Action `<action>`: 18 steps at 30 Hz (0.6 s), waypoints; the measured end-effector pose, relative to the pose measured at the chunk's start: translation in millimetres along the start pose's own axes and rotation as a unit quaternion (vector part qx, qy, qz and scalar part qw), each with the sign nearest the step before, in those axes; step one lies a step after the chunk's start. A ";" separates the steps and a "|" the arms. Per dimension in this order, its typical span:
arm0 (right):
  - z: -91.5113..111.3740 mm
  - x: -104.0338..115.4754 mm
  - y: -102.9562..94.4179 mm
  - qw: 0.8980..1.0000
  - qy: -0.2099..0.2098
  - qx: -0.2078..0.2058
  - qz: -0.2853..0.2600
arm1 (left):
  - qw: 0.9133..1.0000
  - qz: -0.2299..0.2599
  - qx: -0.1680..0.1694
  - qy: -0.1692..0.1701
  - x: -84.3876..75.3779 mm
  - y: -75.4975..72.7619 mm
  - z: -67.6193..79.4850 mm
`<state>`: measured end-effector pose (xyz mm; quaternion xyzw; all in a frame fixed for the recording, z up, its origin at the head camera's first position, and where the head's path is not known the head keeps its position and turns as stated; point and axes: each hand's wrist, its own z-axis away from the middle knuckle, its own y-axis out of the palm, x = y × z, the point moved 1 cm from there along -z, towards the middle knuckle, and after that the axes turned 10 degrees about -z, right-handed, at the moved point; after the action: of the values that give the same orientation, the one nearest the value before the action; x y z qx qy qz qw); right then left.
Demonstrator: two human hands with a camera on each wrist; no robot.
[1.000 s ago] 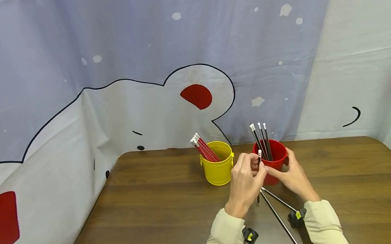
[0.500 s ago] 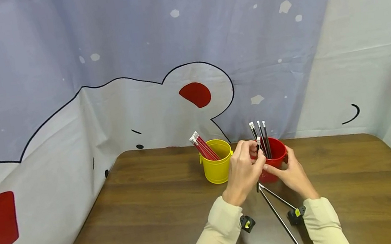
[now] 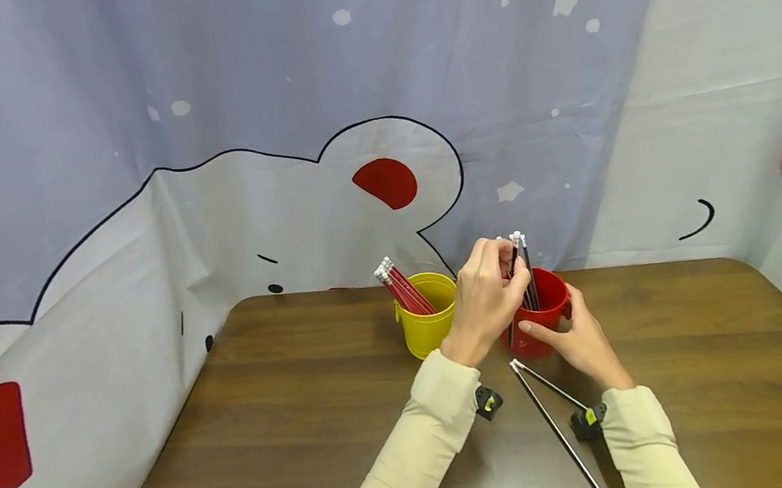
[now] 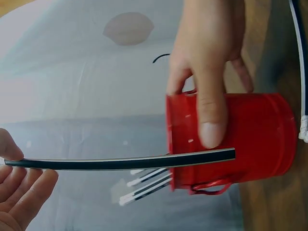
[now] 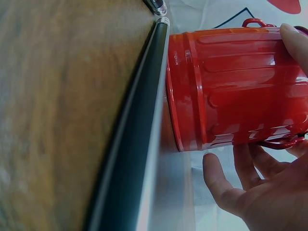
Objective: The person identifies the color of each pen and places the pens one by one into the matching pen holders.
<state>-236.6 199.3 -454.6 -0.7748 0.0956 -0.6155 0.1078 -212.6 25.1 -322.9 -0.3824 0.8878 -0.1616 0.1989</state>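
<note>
My left hand (image 3: pixel 486 297) pinches a black pencil (image 4: pixel 120 162) near its eraser end, between thumb and fingers. Its lower end overlaps the front of a red bucket (image 3: pixel 527 340) in the head view. Several black pencils (image 4: pixel 149 185) with white erasers stand inside that bucket. From the right side my right hand (image 3: pixel 582 343) holds the bucket, with the thumb (image 4: pixel 211 115) across its front wall and the other fingers around the far side. In the right wrist view, a black pencil (image 5: pixel 137 130) lying on the table runs large through the foreground beside the bucket's base.
Left of the red bucket stands a yellow bucket (image 3: pixel 429 333) with several red pencils (image 3: pixel 405 288) leaning in it. Two black pencils (image 3: pixel 557 428) lie on the wooden table (image 3: pixel 275 430) between my forearms. A printed curtain (image 3: pixel 267 229) hangs behind the table's back edge.
My left hand has risen with the pencil, bringing its lower end off the tabletop to the red bucket's front. My right hand stays at the bucket, now apart from the left fingers.
</note>
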 end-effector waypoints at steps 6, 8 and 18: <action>-2.3 3.2 -0.6 1.000 -0.008 -0.001 -0.004 | 1.000 -0.006 -0.010 -0.006 2.7 -4.1 -24.0; -3.9 4.7 -1.2 1.000 -0.013 -0.004 -0.006 | 1.000 -0.009 -0.011 -0.007 2.6 -6.8 -32.6; -3.2 7.9 -2.0 1.000 -0.019 -0.002 -0.003 | 1.000 0.009 -0.005 -0.011 1.4 -9.5 -58.9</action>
<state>-238.0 198.8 -445.9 -0.7868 0.0926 -0.6010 0.1061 -235.6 25.8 -267.8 -0.3775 0.8896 -0.1508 0.2083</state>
